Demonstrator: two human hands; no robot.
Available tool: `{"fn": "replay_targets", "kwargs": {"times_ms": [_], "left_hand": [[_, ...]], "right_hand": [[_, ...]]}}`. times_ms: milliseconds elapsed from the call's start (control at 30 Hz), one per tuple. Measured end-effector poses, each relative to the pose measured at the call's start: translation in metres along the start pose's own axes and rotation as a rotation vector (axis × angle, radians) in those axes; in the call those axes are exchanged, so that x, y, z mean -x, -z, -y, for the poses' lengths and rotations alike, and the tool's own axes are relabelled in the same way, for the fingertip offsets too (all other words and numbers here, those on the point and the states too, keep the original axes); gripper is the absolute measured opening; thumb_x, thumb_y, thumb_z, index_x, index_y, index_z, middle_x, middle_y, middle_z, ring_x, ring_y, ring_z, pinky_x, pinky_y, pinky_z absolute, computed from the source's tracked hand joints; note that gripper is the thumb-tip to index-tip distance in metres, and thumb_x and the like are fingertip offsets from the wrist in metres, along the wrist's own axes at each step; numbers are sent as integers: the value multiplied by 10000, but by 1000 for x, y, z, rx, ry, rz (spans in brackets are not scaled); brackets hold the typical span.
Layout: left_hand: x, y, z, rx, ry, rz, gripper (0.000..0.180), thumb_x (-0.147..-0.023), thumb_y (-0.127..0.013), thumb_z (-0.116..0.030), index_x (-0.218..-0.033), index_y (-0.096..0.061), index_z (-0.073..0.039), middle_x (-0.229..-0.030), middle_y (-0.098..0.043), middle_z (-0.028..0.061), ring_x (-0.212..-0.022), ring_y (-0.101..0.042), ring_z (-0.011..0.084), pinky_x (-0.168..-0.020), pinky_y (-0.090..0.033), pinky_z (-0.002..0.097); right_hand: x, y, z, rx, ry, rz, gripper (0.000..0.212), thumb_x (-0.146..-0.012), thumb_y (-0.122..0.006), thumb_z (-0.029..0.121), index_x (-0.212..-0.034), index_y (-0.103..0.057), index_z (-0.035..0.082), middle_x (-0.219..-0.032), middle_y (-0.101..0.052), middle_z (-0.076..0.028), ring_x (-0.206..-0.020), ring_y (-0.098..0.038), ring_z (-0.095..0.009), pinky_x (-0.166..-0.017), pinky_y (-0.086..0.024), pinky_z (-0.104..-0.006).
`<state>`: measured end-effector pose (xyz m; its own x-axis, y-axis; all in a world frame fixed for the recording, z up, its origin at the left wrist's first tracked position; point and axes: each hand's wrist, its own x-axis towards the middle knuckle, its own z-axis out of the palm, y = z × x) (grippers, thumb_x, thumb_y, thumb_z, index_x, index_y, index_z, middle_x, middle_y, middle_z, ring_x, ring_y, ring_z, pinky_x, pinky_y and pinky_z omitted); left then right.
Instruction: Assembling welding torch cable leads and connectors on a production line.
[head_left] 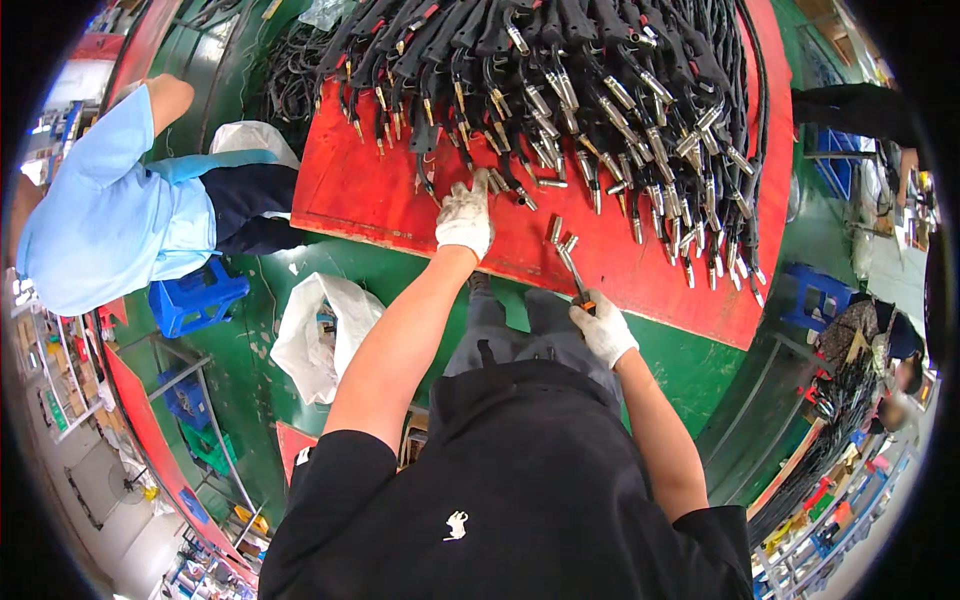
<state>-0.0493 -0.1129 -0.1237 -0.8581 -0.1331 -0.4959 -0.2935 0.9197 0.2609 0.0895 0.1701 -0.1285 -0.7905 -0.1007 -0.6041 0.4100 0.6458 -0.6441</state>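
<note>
Step (my judgement): handling torches (567,88), upper middle, on red bench (345,180) | left hand (465,213): at tips, pinching cannot tell | right hand (604,330): fingers wrapping orange-handled tool (588,307) | next calls for steady left hold

Torches (600,100) lie massed across the far part of the surface (350,190), with cables (292,78) heaped past its far left. The left hand (466,215) is over the surface near its front edge; the right hand (604,328) is at that edge, gripping a tool (588,307). A co-worker (125,205) and a stool (195,300) are left of the surface; a sack (300,345) sits before it.
</note>
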Motion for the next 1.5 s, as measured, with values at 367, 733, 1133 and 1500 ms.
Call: {"fn": "replay_targets", "kwargs": {"times_ms": [367,733,1133,1500], "left_hand": [[-8,3,-48,124,195,-96,790,-772,-779,-391,-1474,-444,-249,-1423,-441,209,-1275,-472,423,-982,-502,532],[-14,-52,-29,118,110,-480,462,-793,-722,-340,-1208,-622,-164,-1248,-518,181,-1138,-518,393,-888,-488,515],[-5,-80,-25,67,62,-696,428,-836,-675,-217,-1256,-607,-161,-1321,-526,137,-1137,-545,349,-889,-485,493],[-13,-58,-29,189,113,-539,419,-852,-693,-321,-1234,-610,-170,-1204,-544,156,-1122,-535,356,-917,-432,507]], "right_hand": [[-2,21,35,38,14,80,299,-928,-651,255,-1078,-602,2,-743,-595,-99,-608,-584,-187,-575,-479,-357],[-3,40,39,130,-103,185,345,-917,-634,292,-1128,-621,20,-1015,-671,-265,-1008,-650,-423,-882,-502,-445],[4,44,44,177,-95,157,322,-904,-653,290,-1100,-637,34,-986,-679,-248,-977,-663,-392,-878,-506,-440],[-2,31,50,166,-45,112,318,-910,-653,253,-1101,-624,1,-850,-654,-155,-800,-648,-268,-756,-516,-390]]}}
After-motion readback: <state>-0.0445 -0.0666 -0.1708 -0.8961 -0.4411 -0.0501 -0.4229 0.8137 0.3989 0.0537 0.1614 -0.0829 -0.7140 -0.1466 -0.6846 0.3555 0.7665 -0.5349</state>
